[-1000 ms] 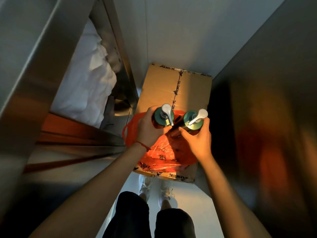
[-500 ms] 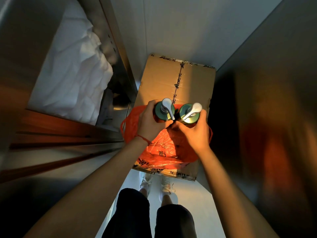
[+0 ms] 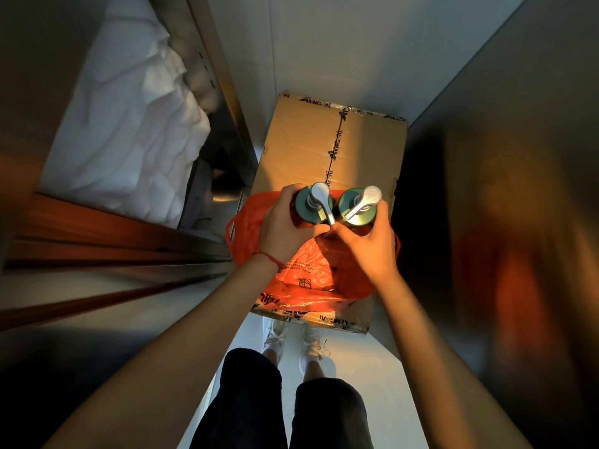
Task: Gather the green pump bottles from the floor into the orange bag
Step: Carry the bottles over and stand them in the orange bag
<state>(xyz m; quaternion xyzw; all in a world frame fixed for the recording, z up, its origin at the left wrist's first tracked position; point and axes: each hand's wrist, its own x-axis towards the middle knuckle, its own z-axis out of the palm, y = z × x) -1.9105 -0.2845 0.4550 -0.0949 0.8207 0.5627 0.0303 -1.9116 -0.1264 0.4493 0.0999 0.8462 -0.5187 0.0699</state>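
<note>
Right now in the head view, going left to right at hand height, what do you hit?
White bedding → left hand → left bottle → right bottle → right hand → dark wall. Both hands hold the bottles above the orange bag.

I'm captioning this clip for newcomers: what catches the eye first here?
Two dark green pump bottles with white pump heads, one in the left hand and one in the right hand, held side by side at centre. Beneath them a bright orange plastic bag lies on a taped brown cardboard box.

pale floor [image 3: 353,377], steel walls [image 3: 518,157], cardboard box [image 3: 311,150]
</note>
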